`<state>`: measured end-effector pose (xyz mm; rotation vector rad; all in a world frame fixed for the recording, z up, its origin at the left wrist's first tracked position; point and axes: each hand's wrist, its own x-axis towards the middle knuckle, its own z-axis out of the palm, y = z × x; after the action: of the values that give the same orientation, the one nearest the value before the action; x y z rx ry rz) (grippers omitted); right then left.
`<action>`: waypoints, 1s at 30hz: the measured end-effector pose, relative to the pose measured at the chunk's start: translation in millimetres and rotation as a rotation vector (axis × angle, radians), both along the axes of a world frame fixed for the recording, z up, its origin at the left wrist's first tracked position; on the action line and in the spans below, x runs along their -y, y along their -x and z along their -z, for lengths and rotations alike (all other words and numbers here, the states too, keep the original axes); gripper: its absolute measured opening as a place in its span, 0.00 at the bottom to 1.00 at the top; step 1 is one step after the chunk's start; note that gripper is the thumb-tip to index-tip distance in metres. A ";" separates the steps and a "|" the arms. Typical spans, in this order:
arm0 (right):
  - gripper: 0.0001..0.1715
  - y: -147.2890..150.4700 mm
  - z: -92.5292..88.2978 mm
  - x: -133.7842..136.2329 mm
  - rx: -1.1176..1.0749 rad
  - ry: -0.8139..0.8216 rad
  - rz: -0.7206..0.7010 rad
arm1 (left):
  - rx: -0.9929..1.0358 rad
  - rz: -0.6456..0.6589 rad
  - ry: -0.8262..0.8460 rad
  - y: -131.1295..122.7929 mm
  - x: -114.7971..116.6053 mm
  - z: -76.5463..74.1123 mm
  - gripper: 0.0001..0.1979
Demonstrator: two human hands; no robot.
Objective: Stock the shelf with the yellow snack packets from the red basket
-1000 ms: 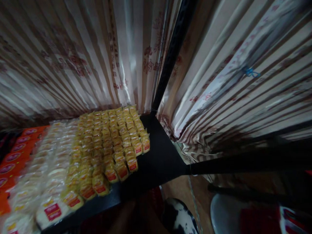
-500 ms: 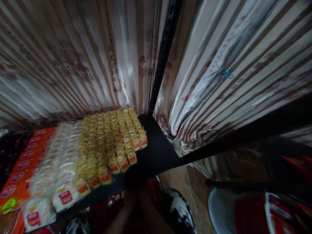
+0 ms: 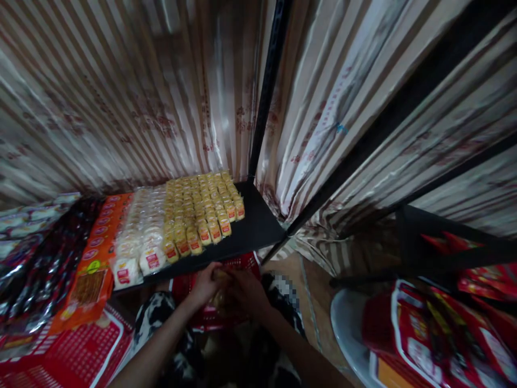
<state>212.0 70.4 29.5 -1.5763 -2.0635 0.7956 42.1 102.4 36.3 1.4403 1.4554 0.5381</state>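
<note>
A red plastic basket (image 3: 251, 264) sits low between the knees, below the front edge of a black shelf (image 3: 264, 221). Inside it lie yellowish packets (image 3: 219, 302), dim and partly hidden by the hands. My left hand (image 3: 205, 284) is over the basket, its fingers closed at a small yellow packet (image 3: 220, 274). Opposite it, my right hand (image 3: 249, 291) reaches in with its fingers bent inward; what they hold is too dark to make out. On the shelf above stand rows of yellow wrapped packets (image 3: 197, 207) with red labels, beside rows of white packets (image 3: 151, 237).
Left of the white packets lie orange packs (image 3: 95, 242) and dark shiny packs (image 3: 60, 253). Another red basket (image 3: 76, 345) is at lower left. A black post (image 3: 269, 91) rises at the shelf corner. At right are a white tub (image 3: 343, 328) and red packages (image 3: 428, 334).
The view has shifted left and back, showing more of the shelf and the lower left basket. Both hands, previously dark and blurred low in the picture, now show over the basket.
</note>
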 end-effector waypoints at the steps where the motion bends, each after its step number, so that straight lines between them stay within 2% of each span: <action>1: 0.26 0.3 -5.1 0.1 0.012 -0.045 -0.013 | -0.002 0.000 -0.013 -0.8 -2.0 -7.6 0.17; 6: 0.24 -2.1 -19.4 -4.8 0.038 -0.221 0.003 | 0.065 -0.029 -0.117 -10.8 -11.8 -35.3 0.16; 11: 0.22 -7.0 -29.8 -21.3 0.022 -0.282 0.214 | 0.400 -0.183 -0.090 -30.9 -18.6 -45.7 0.21; 14: 0.22 -7.4 -29.9 -34.4 0.020 -0.285 0.290 | 0.417 -0.278 -0.136 -45.5 -26.2 -44.1 0.21; 17: 0.23 -9.2 -23.2 -48.7 -0.036 -0.284 0.336 | 0.365 -0.307 -0.190 -56.8 -35.0 -41.7 0.21; 23: 0.26 -18.5 -2.4 -87.0 -0.169 -0.327 0.449 | 0.144 -0.261 -0.383 -63.1 -43.1 -29.9 0.19; 27: 0.26 -14.7 3.0 -117.2 -0.184 -0.341 0.515 | 0.050 -0.216 -0.416 -62.5 -46.3 -15.1 0.17; 30: 0.26 -6.6 4.3 -134.8 -0.180 -0.316 0.503 | 0.007 -0.199 -0.443 -63.0 -50.9 -7.9 0.16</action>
<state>218.6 205.2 25.2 -1.6642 -1.4814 0.3875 105.1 153.2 44.3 1.6335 1.5450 1.0400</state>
